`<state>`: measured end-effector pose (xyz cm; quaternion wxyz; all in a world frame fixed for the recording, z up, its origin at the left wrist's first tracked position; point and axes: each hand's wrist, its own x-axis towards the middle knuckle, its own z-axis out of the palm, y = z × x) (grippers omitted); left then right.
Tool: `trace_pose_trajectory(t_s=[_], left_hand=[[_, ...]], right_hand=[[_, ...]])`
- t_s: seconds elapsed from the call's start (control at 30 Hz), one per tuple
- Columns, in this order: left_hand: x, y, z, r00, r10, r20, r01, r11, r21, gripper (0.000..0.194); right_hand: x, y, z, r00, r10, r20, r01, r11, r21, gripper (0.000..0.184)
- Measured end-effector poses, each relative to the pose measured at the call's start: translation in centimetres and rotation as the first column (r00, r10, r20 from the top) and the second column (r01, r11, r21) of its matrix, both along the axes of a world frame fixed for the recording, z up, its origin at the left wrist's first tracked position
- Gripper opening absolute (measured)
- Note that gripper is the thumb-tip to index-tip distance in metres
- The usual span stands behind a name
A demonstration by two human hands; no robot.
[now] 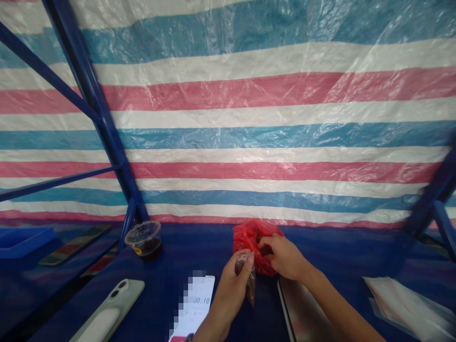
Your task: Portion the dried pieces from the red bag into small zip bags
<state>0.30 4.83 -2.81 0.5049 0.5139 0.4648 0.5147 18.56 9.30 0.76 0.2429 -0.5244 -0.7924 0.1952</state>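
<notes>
My left hand (231, 292) pinches a small clear plastic bag (251, 286) with dark contents at its bottom. My right hand (281, 256) grips the edge of a red plastic bag (250, 236), its fingers at the bag's mouth. Dark contents show through the red film. The two hands are close together above a dark blue tabletop (171, 247).
Nearby lie a phone (194, 304) showing a timer and a pale phone (110, 311). A clear cup (143, 239) holds dark contents. A silver laptop (301, 308) and a stack of clear bags (409, 308) sit right. Blue steel frame (96, 114) stands before a striped tarp (270, 114).
</notes>
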Motion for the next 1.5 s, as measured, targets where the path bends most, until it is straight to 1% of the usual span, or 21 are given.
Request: trace_pose_trajectory(t_s=[0.07,0.13,0.2,0.33,0.4,0.43,0.53,0.6,0.7,0.8,0.87,0.93,1.0,1.03,1.1,1.17,1.23,1.37,1.43,1.5], left_hand=[[-0.5,0.3,-0.2,1.0,-0.01,0.024,0.01,1.0,-0.016,0.072],[-0.8,0.6,-0.2,0.999,-0.024,0.028,0.025,0.999,-0.025,0.073],[-0.9,0.6,-0.1,1.0,-0.012,0.001,0.012,1.0,0.003,0.067],[-0.5,-0.1,0.1,0.985,0.115,-0.126,-0.106,0.991,0.081,0.052],[-0.2,-0.6,0.1,0.972,0.167,-0.167,-0.149,0.982,0.118,0.047],[0.0,-0.8,0.2,0.969,0.177,-0.176,-0.152,0.978,0.144,0.045],[0.4,-1.1,0.5,0.973,0.167,-0.16,-0.131,0.968,0.213,0.041],[0.6,-1.2,0.8,0.982,0.132,-0.136,-0.103,0.973,0.207,0.043],[1.0,-1.4,1.4,0.992,0.06,-0.108,-0.042,0.986,0.159,0.05],[1.4,-1.7,1.9,0.996,0.026,-0.08,-0.013,0.988,0.151,0.049],[1.7,-1.9,2.3,0.998,0.007,-0.055,0.003,0.986,0.167,0.045],[1.9,-2.1,2.6,0.999,-0.016,-0.038,0.023,0.982,0.188,0.041],[2.1,-2.2,2.9,0.998,-0.045,-0.032,0.05,0.977,0.209,0.038],[2.1,-2.2,2.9,0.998,-0.058,-0.029,0.063,0.974,0.219,0.038],[2.1,-2.3,2.9,0.997,-0.069,-0.019,0.072,0.972,0.222,0.039],[1.9,-2.2,2.8,0.999,-0.05,-0.018,0.052,0.978,0.201,0.044],[1.6,-2.1,2.5,0.999,-0.024,-0.048,0.032,0.984,0.177,0.047],[0.8,-1.6,2.0,0.993,0.019,-0.115,-0.002,0.989,0.15,0.052],[0.4,-1.5,1.9,0.99,0.036,-0.137,-0.015,0.989,0.145,0.055],[0.1,-1.3,1.9,0.986,0.033,-0.162,-0.009,0.989,0.147,0.056]], right_hand=[[0.3,0.3,-0.2,0.992,0.04,-0.122,-0.045,0.998,-0.038,0.026],[0.8,0.6,-0.4,0.968,0.064,-0.244,-0.081,0.995,-0.059,0.021],[1.6,1.0,-0.5,0.937,0.071,-0.342,-0.096,0.994,-0.056,0.02],[3.2,1.4,-0.3,0.887,0.074,-0.455,-0.109,0.993,-0.052,0.02],[3.9,1.3,0.2,0.872,0.074,-0.483,-0.115,0.992,-0.056,0.021],[4.1,1.1,0.6,0.865,0.07,-0.497,-0.114,0.992,-0.06,0.023],[4.4,0.2,2.2,0.851,0.054,-0.523,-0.121,0.988,-0.095,0.031],[4.4,-0.7,3.6,0.855,0.07,-0.514,-0.146,0.983,-0.109,0.032],[3.8,-2.2,5.6,0.867,0.138,-0.478,-0.205,0.975,-0.09,0.026],[2.7,-3.8,6.7,0.889,0.182,-0.42,-0.239,0.967,-0.087,0.02],[1.8,-4.6,7.0,0.933,0.18,-0.312,-0.206,0.977,-0.05,0.019],[0.9,-5.3,7.2,0.975,0.168,-0.148,-0.162,0.985,0.052,0.024],[0.2,-5.7,7.2,0.987,0.159,0.011,-0.158,0.973,0.169,0.029],[-0.1,-5.8,7.2,0.985,0.157,0.07,-0.168,0.963,0.209,0.031],[-0.4,-5.9,7.2,0.98,0.151,0.13,-0.18,0.952,0.247,0.034],[-0.5,-5.9,7.2,0.982,0.143,0.125,-0.171,0.953,0.251,0.033],[-0.3,-5.5,7.1,0.99,0.126,0.066,-0.138,0.964,0.225,0.029],[0.8,-4.0,6.7,0.997,0.03,-0.072,-0.018,0.987,0.16,0.022],[1.3,-3.1,6.2,0.996,-0.051,-0.071,0.06,0.989,0.132,0.023],[1.6,-2.3,5.4,0.986,-0.166,0.011,0.163,0.979,0.122,0.026]])
